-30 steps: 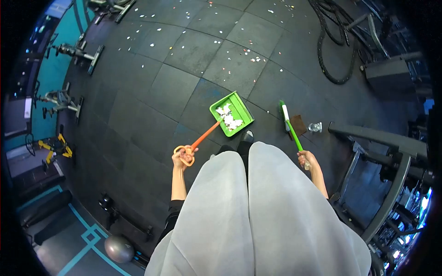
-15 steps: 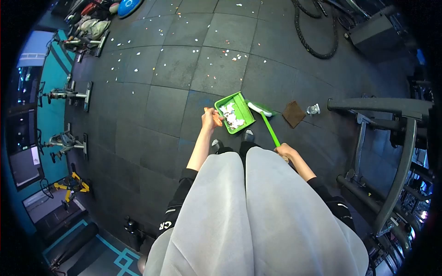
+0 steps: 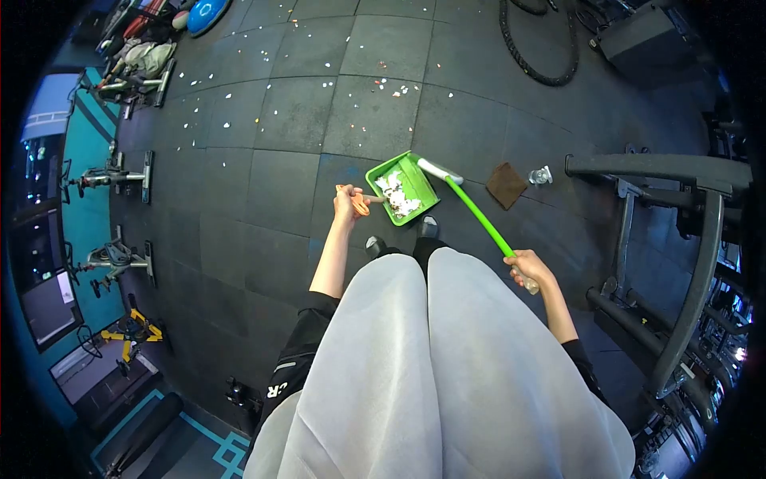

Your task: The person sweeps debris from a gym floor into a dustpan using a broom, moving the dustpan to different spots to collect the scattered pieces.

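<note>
dark rubber gym floor [image 3: 279,184], paper scraps scattered (machines around). left hand [image 3: 348,203] grips the orange handle of the green dustpan [image 3: 401,188]; right hand [image 3: 528,266] clutches the green broom [image 3: 477,213], its head touching the pan.

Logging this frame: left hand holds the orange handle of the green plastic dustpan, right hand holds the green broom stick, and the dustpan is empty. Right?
Not quite. The green plastic dustpan is not empty: white paper scraps lie in it, as the head view shows. The rest stands: the left hand holds its orange handle, the right hand the green broom stick.
</note>
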